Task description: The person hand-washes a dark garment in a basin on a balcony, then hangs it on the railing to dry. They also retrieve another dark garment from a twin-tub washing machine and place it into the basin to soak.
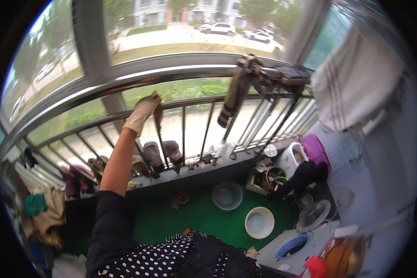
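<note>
My left hand (146, 108), in a pale rubber glove, is at the lower metal rail (198, 101) of the balcony railing. Its fingers are closed on a small brown cloth (158, 117), which hangs down in front of the bars; the fingertips are partly hidden. My right hand is out of view. On the ledge below the glove, a pair of grey-brown shoes (153, 155) leans against the bars. To the right, a brown striped cloth (233, 100) hangs knotted over the rail.
A clear basin (227, 195) and a white basin (259, 222) stand on the green floor (191, 219). At the lower right is a washing machine (269, 248) with its round lid (313, 216) raised. A towel (354, 80) hangs at the upper right. Maroon shoes (72, 182) stand at left.
</note>
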{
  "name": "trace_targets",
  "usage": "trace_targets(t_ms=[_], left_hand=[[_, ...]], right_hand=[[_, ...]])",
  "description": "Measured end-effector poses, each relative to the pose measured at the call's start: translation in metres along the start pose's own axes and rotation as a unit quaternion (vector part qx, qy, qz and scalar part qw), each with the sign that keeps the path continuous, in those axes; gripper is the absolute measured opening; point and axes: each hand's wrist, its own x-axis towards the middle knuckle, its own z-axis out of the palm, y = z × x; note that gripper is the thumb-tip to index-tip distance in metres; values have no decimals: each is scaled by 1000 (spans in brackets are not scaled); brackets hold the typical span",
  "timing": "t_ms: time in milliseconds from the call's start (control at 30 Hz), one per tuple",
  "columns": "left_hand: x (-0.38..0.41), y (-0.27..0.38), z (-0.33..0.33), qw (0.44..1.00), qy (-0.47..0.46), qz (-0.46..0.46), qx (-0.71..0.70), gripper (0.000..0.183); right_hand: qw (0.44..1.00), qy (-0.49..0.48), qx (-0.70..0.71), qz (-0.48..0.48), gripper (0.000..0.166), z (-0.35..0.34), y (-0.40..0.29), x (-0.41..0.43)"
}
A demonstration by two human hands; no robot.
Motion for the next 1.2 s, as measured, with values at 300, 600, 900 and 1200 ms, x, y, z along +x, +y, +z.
trace_targets(t_ms=[300,600,900,1200], left_hand=[[-36,46,15,995,-63,-62,-38,59],[-28,5,9,996,-12,27,87,54],[12,11,30,929,-28,-127,347,87],[37,-13,-7,942,-29,-184,278,77]], right_hand=[[995,-60,-60,49,34,38,40,-3],[987,-102,13,125,13,47,22,-23],[984,-144,46,98,29,-27,51,-10],[964,-217,77,132,28,-87,61,-41]])
